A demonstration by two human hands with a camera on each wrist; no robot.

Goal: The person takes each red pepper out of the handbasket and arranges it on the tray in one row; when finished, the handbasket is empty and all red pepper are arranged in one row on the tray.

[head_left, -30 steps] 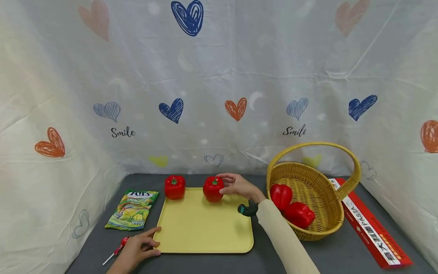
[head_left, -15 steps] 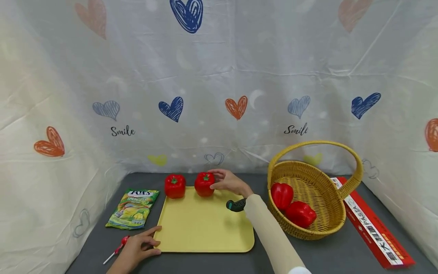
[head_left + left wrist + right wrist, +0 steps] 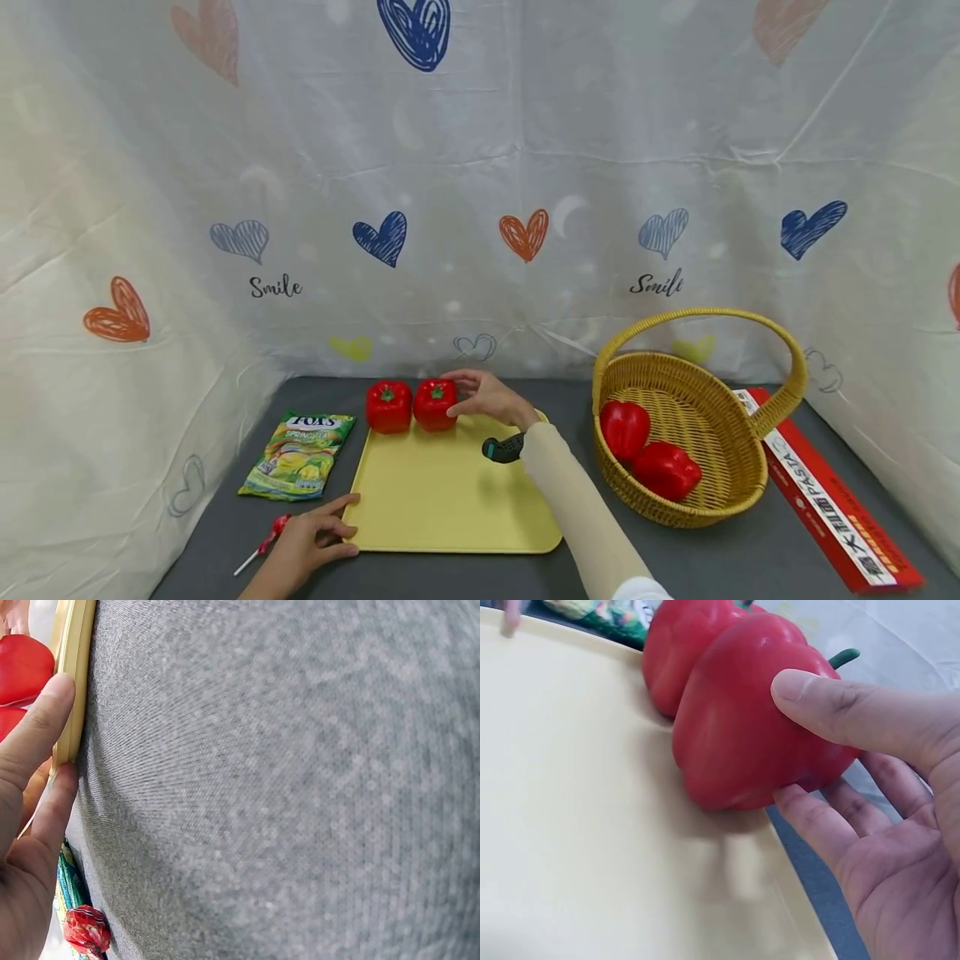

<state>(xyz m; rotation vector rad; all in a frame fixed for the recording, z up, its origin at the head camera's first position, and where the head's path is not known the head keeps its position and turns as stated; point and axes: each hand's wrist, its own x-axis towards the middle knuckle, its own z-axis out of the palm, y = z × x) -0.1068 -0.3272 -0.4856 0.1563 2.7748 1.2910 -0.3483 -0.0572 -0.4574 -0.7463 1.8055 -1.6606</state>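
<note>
My right hand (image 3: 491, 398) grips a red bell pepper (image 3: 433, 408) at the back of the yellow tray (image 3: 457, 508). In the right wrist view, the thumb lies on the near side of that pepper (image 3: 742, 720), with fingers under its lower side. A second red bell pepper (image 3: 388, 410) stands right beside it at the tray's back left corner; the two overlap in the right wrist view. My left hand (image 3: 307, 537) holds the tray's front left corner, and in the left wrist view thumb and fingers meet the tray rim (image 3: 73, 682).
On the right stands a yellow wicker basket (image 3: 693, 400) with a tall handle, holding two red bell peppers (image 3: 666, 471). Beyond it lies a long red pasta box (image 3: 832, 500). A green candy bag (image 3: 300, 458) and a red lollipop (image 3: 273, 533) lie left of the tray.
My right hand has moved left with the bell pepper, bringing it from mid-tray to the side of the other pepper. The left hand has stayed at the tray corner.
</note>
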